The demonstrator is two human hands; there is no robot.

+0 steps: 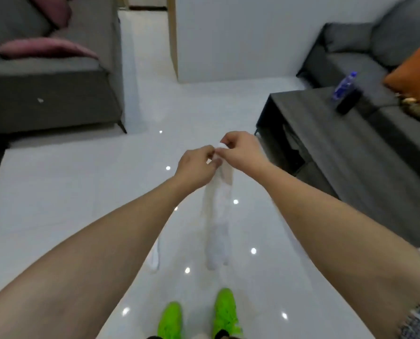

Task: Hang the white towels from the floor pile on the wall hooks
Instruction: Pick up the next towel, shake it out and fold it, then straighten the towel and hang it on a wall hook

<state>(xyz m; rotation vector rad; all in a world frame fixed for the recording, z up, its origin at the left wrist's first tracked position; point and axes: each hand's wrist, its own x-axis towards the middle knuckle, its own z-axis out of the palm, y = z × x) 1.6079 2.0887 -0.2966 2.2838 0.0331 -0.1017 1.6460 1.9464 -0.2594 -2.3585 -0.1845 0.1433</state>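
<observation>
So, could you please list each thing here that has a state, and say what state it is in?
white towel: hanging down, pinched at its top by both hands
left hand: pinching the towel top
right hand: pinching the towel top
blue bottle: upright on the dark table
pink cushion: lying on the sofa

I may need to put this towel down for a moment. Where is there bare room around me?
Bare floor lies open between the grey sofa and your left hand. The near end of the dark table is also bare; its far end is crowded by the blue bottle and other items.
</observation>
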